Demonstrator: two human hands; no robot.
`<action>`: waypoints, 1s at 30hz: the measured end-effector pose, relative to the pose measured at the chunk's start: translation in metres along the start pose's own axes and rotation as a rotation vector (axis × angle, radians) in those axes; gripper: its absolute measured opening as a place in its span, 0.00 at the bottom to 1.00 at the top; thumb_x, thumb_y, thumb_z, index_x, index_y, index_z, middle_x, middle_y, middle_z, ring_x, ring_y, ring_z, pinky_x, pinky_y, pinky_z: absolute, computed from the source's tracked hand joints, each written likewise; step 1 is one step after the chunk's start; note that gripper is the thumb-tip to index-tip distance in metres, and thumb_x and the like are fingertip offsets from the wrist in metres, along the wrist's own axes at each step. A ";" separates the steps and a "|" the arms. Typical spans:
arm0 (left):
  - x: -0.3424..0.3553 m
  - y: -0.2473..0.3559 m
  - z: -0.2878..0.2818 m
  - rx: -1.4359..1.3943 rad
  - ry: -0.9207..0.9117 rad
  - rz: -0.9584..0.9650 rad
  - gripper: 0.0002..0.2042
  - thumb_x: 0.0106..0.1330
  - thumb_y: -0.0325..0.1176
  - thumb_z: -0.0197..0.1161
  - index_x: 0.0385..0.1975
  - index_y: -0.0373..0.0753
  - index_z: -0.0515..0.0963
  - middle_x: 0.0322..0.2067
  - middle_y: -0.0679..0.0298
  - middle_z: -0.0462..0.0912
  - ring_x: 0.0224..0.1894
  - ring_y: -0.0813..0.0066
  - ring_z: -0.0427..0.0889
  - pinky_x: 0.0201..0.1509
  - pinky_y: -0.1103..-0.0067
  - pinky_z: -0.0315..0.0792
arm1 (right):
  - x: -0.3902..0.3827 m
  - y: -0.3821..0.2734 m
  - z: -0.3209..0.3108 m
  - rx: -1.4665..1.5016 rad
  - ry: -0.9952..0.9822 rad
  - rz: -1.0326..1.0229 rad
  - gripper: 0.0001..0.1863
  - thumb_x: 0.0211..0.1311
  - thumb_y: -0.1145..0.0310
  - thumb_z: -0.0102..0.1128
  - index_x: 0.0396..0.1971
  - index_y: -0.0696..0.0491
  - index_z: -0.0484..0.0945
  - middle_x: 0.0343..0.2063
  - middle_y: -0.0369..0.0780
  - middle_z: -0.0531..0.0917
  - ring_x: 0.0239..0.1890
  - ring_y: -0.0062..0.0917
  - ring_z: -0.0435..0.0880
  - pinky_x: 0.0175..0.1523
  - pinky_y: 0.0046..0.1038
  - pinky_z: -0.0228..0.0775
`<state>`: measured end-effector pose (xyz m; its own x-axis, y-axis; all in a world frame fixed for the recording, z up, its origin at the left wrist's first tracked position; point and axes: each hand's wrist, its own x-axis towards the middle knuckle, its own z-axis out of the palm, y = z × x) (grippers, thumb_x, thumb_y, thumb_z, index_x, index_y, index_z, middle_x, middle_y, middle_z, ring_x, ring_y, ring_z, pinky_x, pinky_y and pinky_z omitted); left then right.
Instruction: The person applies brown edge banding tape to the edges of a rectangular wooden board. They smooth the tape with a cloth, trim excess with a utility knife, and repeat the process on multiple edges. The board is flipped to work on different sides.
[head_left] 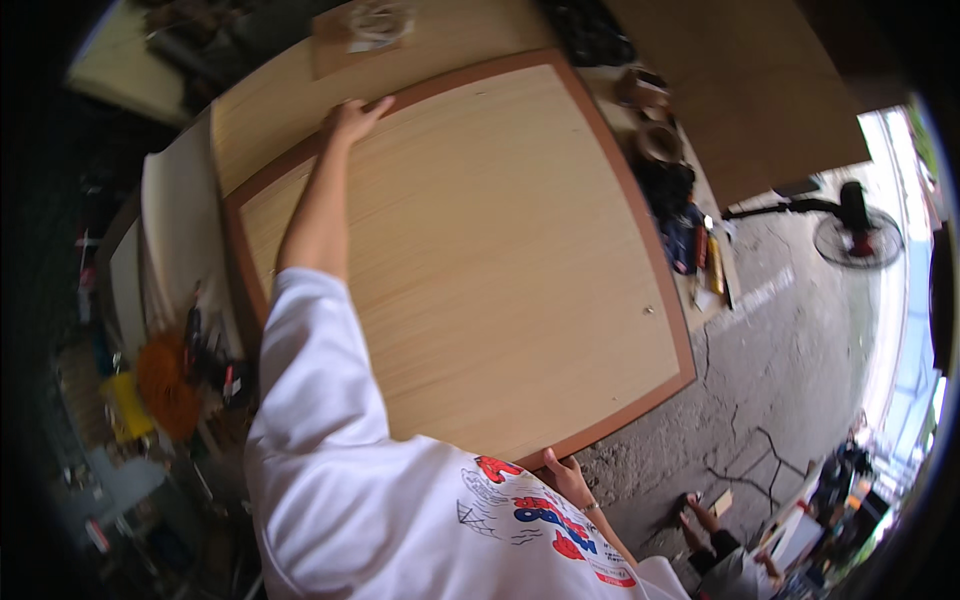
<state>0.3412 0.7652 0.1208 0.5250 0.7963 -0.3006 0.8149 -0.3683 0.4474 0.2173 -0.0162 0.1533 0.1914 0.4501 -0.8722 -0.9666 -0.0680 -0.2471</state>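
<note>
Both hands are on the large light-wood laminate panel with a brown edge band (470,250). The left hand (352,118) reaches to its far edge, fingers curled over the rim; the right hand (566,474) grips the near edge. The panel lies across a pale wooden desk (270,110). It looks mid-carry or repositioning; shifting it calls for a steady two-edge grip and clearance from the pedestal fan (855,235) beyond its right edge.

White sleeve (320,370) (red-blue printed shirt)
</note>
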 end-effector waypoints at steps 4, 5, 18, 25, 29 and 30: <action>-0.010 -0.001 0.004 0.122 0.115 0.007 0.39 0.64 0.69 0.62 0.62 0.40 0.79 0.66 0.53 0.76 0.67 0.53 0.75 0.70 0.64 0.69 | 0.005 0.006 -0.007 -0.207 0.107 -0.016 0.29 0.74 0.59 0.64 0.65 0.60 0.67 0.52 0.46 0.83 0.42 0.34 0.86 0.43 0.35 0.80; -0.018 0.001 0.006 0.091 0.156 0.044 0.36 0.67 0.67 0.61 0.61 0.41 0.80 0.65 0.53 0.77 0.67 0.53 0.75 0.70 0.64 0.69 | 0.005 0.000 -0.008 -0.276 0.127 0.003 0.29 0.75 0.58 0.64 0.65 0.59 0.67 0.51 0.44 0.83 0.39 0.32 0.85 0.40 0.33 0.78; -0.510 0.070 0.116 -0.895 -0.076 0.078 0.29 0.83 0.50 0.40 0.46 0.34 0.86 0.47 0.56 0.88 0.51 0.64 0.85 0.60 0.68 0.74 | 0.036 -0.423 0.081 -1.578 0.328 -1.411 0.08 0.74 0.75 0.51 0.45 0.55 0.79 0.32 0.49 0.83 0.35 0.49 0.84 0.41 0.44 0.76; -0.702 0.132 0.219 -1.287 -0.680 -0.873 0.30 0.82 0.55 0.44 0.49 0.30 0.82 0.49 0.51 0.86 0.52 0.60 0.83 0.62 0.68 0.74 | 0.171 -0.593 0.143 -2.324 0.034 -1.603 0.17 0.64 0.73 0.60 0.50 0.42 0.87 0.56 0.39 0.79 0.60 0.37 0.76 0.66 0.38 0.69; -0.728 0.160 0.283 -1.741 -0.019 -1.407 0.39 0.70 0.69 0.57 0.59 0.33 0.72 0.48 0.51 0.81 0.49 0.55 0.81 0.57 0.63 0.76 | 0.227 -0.631 0.148 -2.666 -0.167 -1.589 0.14 0.62 0.66 0.64 0.46 0.40 0.89 0.62 0.37 0.76 0.64 0.34 0.73 0.72 0.38 0.64; -0.725 0.169 0.299 -1.784 0.110 -1.414 0.47 0.63 0.74 0.60 0.66 0.36 0.64 0.54 0.52 0.77 0.55 0.52 0.78 0.59 0.58 0.74 | 0.235 -0.637 0.150 -2.709 -0.172 -1.582 0.13 0.61 0.63 0.64 0.45 0.41 0.89 0.62 0.36 0.76 0.66 0.34 0.72 0.74 0.38 0.63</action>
<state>0.1718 -0.0178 0.1625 -0.0577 0.1165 -0.9915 -0.4703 0.8729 0.1299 0.8521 0.2666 0.1693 -0.1462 0.9859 -0.0815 0.9695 0.1592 0.1863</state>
